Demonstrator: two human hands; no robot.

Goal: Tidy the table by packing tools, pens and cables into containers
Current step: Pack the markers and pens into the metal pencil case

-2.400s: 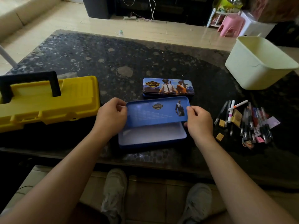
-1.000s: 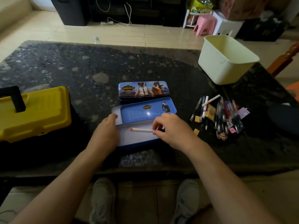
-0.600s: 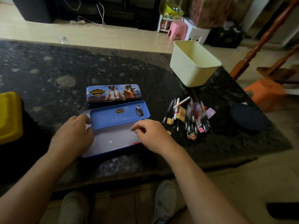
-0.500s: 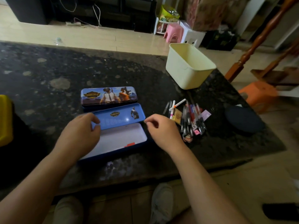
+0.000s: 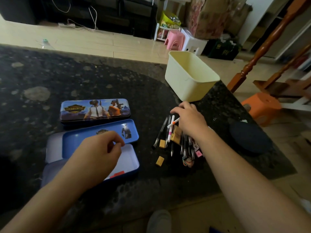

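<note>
An open blue pencil case point(image 5: 131, 158) lies near the table's front edge, with a red-capped pen point(image 5: 117, 174) in its white bottom. My left hand point(image 5: 99, 153) hovers over it, and its curled fingers pinch the front rim of the blue inner tray point(image 5: 94, 133), which is propped up at the back. To the right lies a pile of pens point(image 5: 185, 145), with a white orange-tipped pen point(image 5: 173, 122) across its top. My right hand point(image 5: 190, 121) lies palm down on the far end of the pile with its fingers spread, gripping nothing that I can see.
A closed printed pencil tin point(image 5: 96, 110) sits behind the open case. A cream plastic bin point(image 5: 190, 76) stands at the back right. Small tan erasers point(image 5: 159, 160) lie by the pens. A dark round object point(image 5: 249, 137) rests near the table's right edge.
My right hand laid a white pen in the open case, then moved right onto the pen pile. My left hand stayed at the tray. The view swung right, so the yellow toolbox left the frame.
</note>
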